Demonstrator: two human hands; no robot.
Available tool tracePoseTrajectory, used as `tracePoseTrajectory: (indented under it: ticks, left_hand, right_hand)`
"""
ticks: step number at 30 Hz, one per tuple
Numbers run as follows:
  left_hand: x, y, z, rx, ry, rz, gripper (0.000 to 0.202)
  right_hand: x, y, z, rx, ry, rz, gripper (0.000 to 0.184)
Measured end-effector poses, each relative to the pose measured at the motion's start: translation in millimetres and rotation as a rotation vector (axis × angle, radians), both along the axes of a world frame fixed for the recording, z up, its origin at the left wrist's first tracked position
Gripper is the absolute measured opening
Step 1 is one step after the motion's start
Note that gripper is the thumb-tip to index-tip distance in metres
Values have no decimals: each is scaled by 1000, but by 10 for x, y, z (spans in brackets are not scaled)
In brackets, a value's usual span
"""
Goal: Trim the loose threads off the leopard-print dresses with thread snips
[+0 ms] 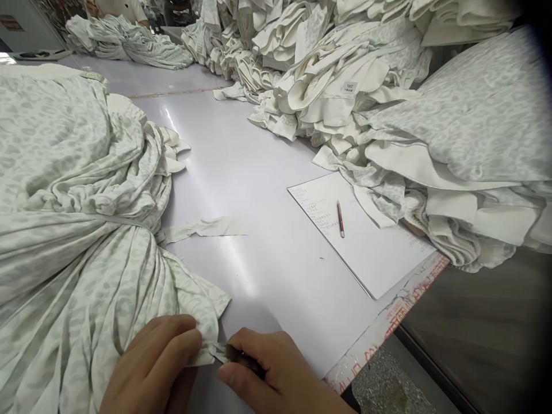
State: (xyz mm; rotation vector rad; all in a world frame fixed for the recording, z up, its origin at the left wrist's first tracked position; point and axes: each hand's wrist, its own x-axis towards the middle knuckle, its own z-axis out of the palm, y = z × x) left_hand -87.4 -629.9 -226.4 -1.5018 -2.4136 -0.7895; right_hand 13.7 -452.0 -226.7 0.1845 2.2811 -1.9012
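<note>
A large bundle of pale green, leopard-patterned fabric (99, 276) lies on the left of the table, drawn in at its middle by a fabric strip. At the bundle's near corner, my left hand (157, 362) has its fingers closed on the fabric edge; the fingertips are partly hidden. Thread snips (244, 359) with a dark handle are in my right hand (280, 368). Their metal blades point left and meet the corner of the fabric close to my left fingers. A loose end of fabric strip (207, 228) stretches from the bundle over the tabletop.
Heaped cut fabric pieces (336, 80) line the right and back of the table (259, 270). A paper pad (366, 259) carries a red pen (340, 218) near the taped right edge (388, 333). Another bundle (133, 43) lies at the back, where a person (116, 8) is partly visible.
</note>
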Motion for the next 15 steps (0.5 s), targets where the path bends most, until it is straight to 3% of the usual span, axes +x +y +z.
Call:
tracePoseTrajectory:
  ticks: [7, 15]
  left_hand:
    - [-22, -32, -39, -31, 15, 12, 16]
    - [-18, -19, -25, -30, -15, 33, 16]
  right_hand:
    - [1, -23, -7, 89, 3, 6, 29]
    - [21, -7, -9, 74, -4, -9, 30]
